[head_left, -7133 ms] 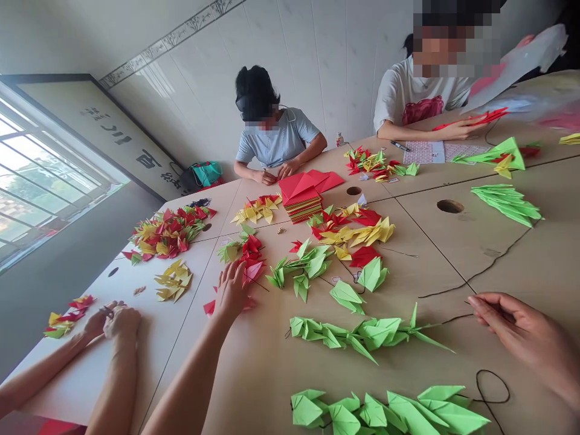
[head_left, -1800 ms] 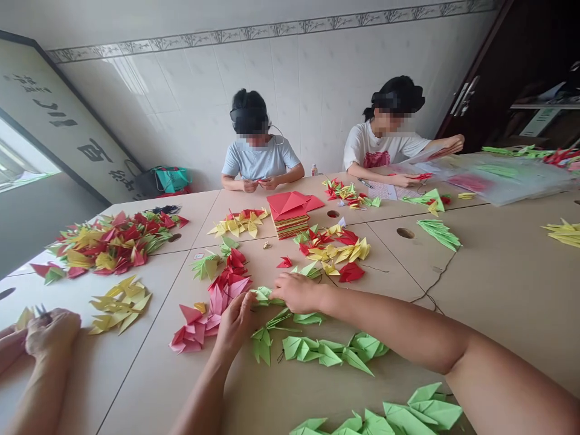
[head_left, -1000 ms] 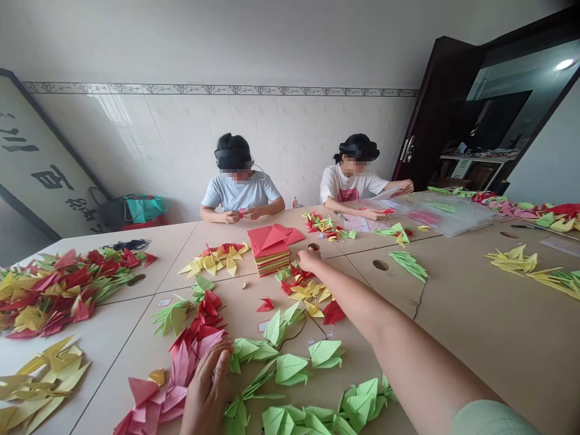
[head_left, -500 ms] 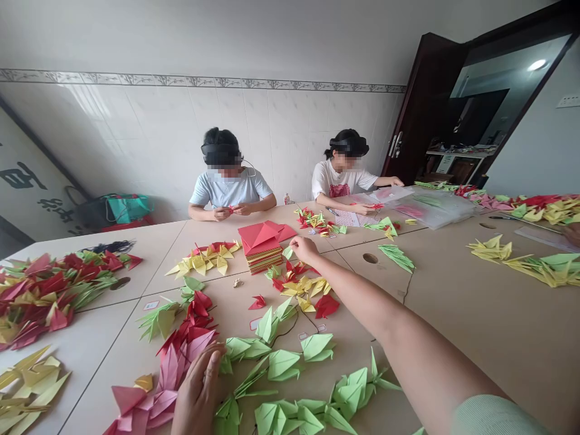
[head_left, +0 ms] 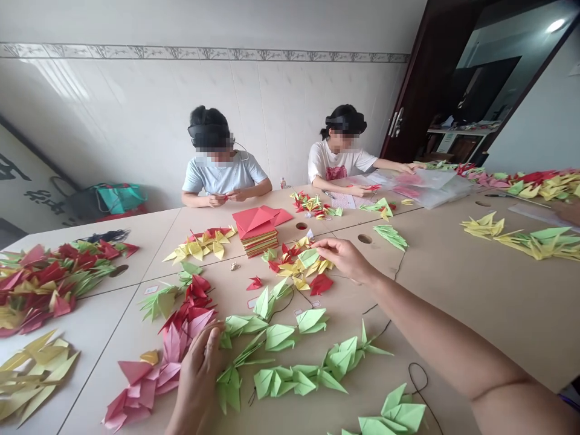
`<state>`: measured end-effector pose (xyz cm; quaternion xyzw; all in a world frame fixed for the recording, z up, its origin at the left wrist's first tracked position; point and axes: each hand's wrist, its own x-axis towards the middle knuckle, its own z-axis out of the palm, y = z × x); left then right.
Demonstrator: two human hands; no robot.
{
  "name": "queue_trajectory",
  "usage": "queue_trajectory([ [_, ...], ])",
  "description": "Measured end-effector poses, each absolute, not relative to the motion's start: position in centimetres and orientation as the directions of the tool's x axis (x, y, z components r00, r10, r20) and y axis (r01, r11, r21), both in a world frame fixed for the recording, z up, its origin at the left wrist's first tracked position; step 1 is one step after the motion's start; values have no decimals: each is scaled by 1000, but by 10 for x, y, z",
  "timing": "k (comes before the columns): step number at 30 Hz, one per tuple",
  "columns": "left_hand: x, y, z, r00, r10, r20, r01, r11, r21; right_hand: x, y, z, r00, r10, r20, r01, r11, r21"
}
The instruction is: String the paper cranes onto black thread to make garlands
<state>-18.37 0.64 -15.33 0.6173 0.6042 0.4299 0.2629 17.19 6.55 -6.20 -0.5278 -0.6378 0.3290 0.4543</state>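
Observation:
My right hand reaches over the middle of the table. Its thumb and fingertips pinch one end of a light green paper crane, which hangs above a cluster of red and yellow paper cranes. My left hand rests at the table's near side, fingers stretched and nothing visible in them. Along its left lie pink paper cranes, with red ones beyond. To its right are strung green paper cranes with dark cord showing between some.
A stack of coloured paper squares stands behind the cluster. A large pile of mixed cranes lies at left, yellow ones nearer. Two people sit opposite, their hands on small red paper pieces. Plastic sleeves lie at far right.
My right hand has moved right and toward me, carrying the green crane away from beside the paper stack. My left hand stays by the pink cranes. The view has shifted slightly.

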Motion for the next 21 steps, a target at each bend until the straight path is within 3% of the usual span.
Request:
queue_trajectory([
  [11, -181, 4, -151, -123, 976, 178, 536, -85, 840, 175, 21, -61, -21, 975, 220, 273, 218, -937],
  [21, -177, 3, -145, -114, 974, 195, 530, -106, 841, 149, 56, -95, -192, 980, 54, 327, 115, -938],
])
